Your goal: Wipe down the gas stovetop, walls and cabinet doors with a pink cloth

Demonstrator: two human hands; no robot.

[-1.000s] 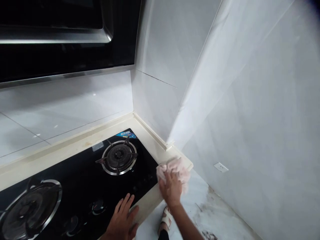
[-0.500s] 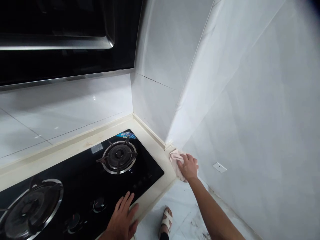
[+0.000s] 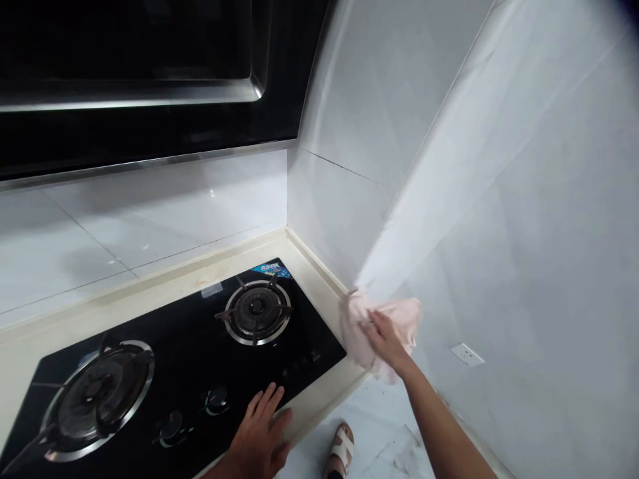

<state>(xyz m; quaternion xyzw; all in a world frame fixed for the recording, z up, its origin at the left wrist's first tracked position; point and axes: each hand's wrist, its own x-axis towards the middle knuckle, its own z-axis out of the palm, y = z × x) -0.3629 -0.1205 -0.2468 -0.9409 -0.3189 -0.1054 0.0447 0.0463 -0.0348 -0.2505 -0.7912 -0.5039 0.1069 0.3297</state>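
A pale pink cloth (image 3: 402, 316) hangs spread out from my right hand (image 3: 388, 340), its fingers closed on the middle of it. The cloth is at the right end of the cream countertop (image 3: 327, 296), by the wall corner, and is partly blurred by motion. My left hand (image 3: 262, 426) lies flat on the front edge of the black gas stove (image 3: 194, 352), fingers stretched out and holding nothing. Just left of those fingers is a stove knob (image 3: 216, 399).
A round burner (image 3: 257, 306) sits at the stove's right, another burner (image 3: 100, 396) at its left. Above hangs a black range hood (image 3: 150, 133). A white socket (image 3: 468, 354) is on the right wall (image 3: 539, 279). Below, a sandalled foot (image 3: 343, 447) stands on the floor.
The bunched cloth has opened out wide in my right hand. The view has shifted left, so the stove appears further right. My left hand stays flat at the stove's edge.
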